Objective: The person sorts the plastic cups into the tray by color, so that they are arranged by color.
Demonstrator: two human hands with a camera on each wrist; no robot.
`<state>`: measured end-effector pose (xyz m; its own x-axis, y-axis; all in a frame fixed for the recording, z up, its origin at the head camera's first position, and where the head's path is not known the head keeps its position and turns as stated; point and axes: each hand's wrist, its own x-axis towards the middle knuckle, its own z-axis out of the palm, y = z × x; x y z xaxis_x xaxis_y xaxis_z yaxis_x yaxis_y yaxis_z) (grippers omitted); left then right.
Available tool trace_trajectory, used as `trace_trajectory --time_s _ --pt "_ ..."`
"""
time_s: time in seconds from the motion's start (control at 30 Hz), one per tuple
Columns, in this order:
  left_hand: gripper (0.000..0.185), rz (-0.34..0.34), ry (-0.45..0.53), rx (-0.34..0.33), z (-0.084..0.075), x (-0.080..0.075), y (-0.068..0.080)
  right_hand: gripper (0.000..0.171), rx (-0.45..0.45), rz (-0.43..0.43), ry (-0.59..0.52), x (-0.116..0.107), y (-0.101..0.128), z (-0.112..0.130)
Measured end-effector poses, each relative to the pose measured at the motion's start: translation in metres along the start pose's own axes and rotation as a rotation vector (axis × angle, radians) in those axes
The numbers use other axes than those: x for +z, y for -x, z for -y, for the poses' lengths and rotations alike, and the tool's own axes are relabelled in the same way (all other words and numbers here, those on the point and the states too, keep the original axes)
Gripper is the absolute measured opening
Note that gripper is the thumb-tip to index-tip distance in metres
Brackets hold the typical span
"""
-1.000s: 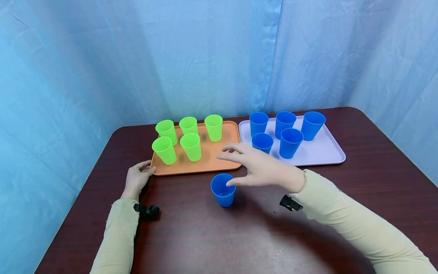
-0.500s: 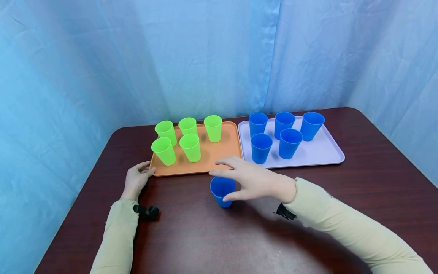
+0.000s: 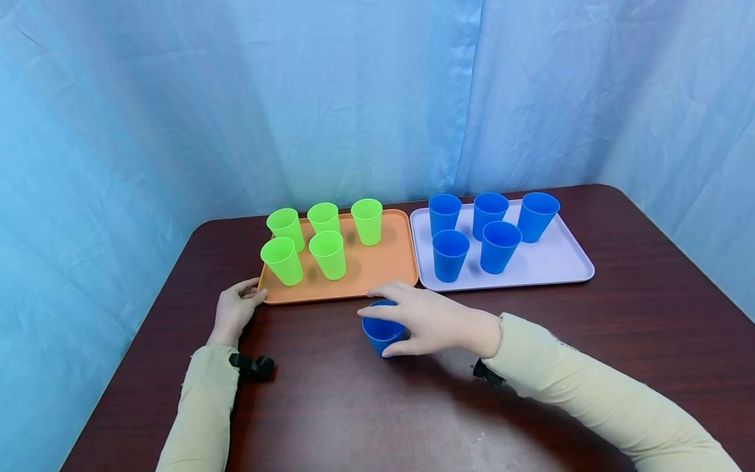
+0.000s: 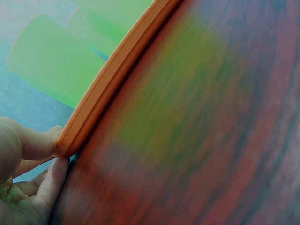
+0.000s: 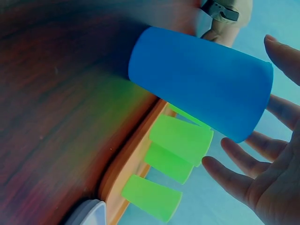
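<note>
Right hand (image 3: 433, 321) was positioned over the lone blue cup (image 3: 381, 335), which stood upright on the dark wooden table (image 3: 619, 328) just in front of the orange tray (image 3: 377, 272). Fingers were spread and curved over the cup's rim, thumb down beside its wall; the right wrist view showed the fingers (image 5: 281, 49) open around the cup (image 5: 201, 82) with gaps visible, so no closed grip was confirmed. Left hand (image 3: 234, 308) rested at the near left corner of the orange tray, thumb and fingertips (image 4: 40, 143) touching the tray rim (image 4: 108, 84), fingers loosely bent rather than clenched. Five green cups (image 3: 330, 252) stood upright on the orange tray. Five blue cups (image 3: 451, 252) stood upright on the pale lilac tray (image 3: 560, 262), which lay just beside the orange one on its right.
</note>
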<state>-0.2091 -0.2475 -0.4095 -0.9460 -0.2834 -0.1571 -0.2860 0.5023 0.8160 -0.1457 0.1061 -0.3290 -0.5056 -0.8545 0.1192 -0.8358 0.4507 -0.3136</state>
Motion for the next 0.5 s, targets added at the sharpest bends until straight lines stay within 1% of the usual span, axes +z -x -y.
trace_trajectory --time_s 0.2,0.5 --pt "0.044 -0.010 -0.001 -0.001 0.0000 0.0006 -0.0003 0.059 -0.003 0.018 0.012 0.0036 0.0011 -0.0006" --pt "0.044 -0.004 -0.005 0.001 -0.0008 0.0005 0.0001 0.051 0.004 0.025 0.027 0.0057 0.0010 -0.0006"
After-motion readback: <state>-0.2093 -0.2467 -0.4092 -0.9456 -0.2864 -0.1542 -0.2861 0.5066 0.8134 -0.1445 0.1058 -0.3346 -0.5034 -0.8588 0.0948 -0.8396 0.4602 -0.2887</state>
